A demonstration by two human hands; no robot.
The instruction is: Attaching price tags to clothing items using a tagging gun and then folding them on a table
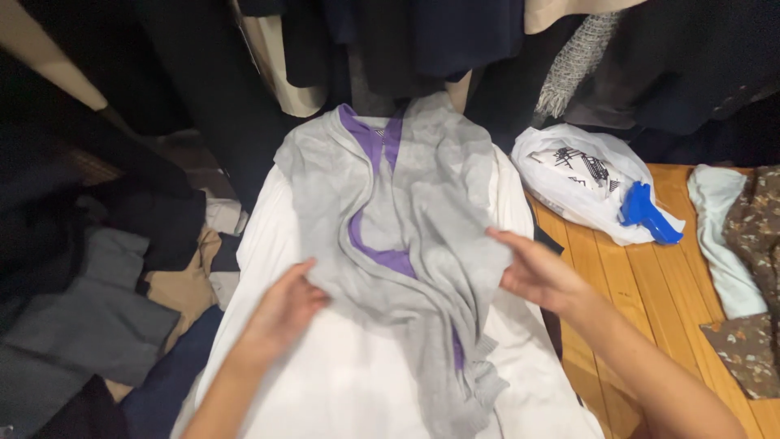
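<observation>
Laying out a grey cardigan (406, 244) with purple lining, rumpled along the middle of a white-covered board (341, 390). Left hand (280, 313) pinching its left edge; right hand (540, 272) open-fingered, touching the right edge. Probably flattening stage; next calls for pulling both edges outward. Beside the right edge, on the wooden floor (650, 293): white plastic bag (577, 175), blue object (646, 213). Dark clothes (89, 309) piled left.
</observation>
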